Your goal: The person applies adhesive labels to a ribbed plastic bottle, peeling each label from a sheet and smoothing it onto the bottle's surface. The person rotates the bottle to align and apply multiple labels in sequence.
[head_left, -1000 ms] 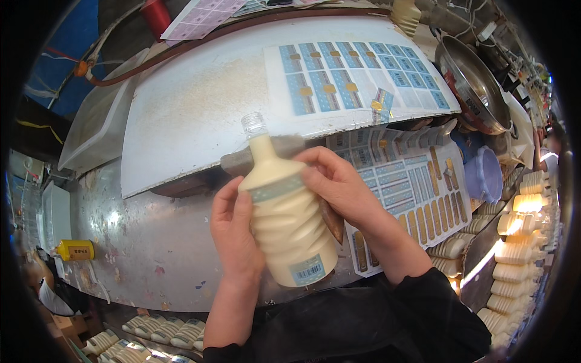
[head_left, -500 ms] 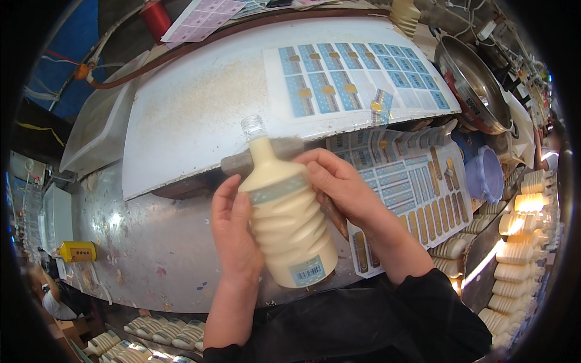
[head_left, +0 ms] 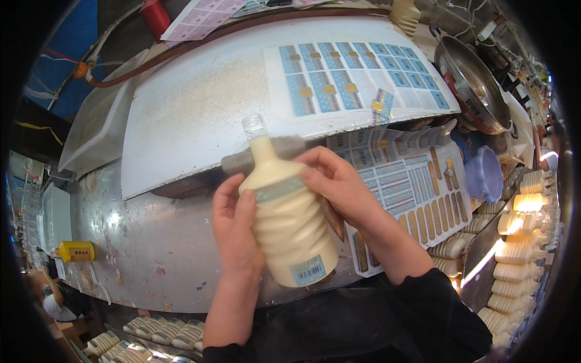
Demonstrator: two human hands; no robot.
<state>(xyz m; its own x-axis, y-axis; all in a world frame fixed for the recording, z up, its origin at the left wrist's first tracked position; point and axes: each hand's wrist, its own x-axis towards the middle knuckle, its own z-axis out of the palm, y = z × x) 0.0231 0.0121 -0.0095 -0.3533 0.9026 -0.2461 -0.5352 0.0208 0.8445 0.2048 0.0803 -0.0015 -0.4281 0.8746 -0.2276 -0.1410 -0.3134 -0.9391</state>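
A cream bottle (head_left: 292, 227) with a wavy body and a clear threaded neck leans toward the table, held between both hands. A pale grey-green band label wraps its shoulder, and a blue barcode sticker (head_left: 307, 270) sits low on its side. My left hand (head_left: 235, 218) is closed along the bottle's left side, thumb at the band. My right hand (head_left: 336, 181) grips the right shoulder, its thumb pressing on the band's end. Under the right palm shows a brown pointed flat piece (head_left: 333, 219), partly hidden. A grey padded roll (head_left: 237, 164) lies behind the bottle's neck.
A white board (head_left: 200, 78) carries a sheet of blue labels (head_left: 339, 100). More label sheets (head_left: 417, 199) lie at right, near a purple bucket (head_left: 483, 175) and a metal pan (head_left: 475, 85). A yellow bottle (head_left: 77, 251) lies left. Cream bottles (head_left: 514, 266) are stacked right; others lie front left.
My left thumb has shifted slightly right and up along the band. My right thumb has moved a little left onto it. The bottle stays nearly in place.
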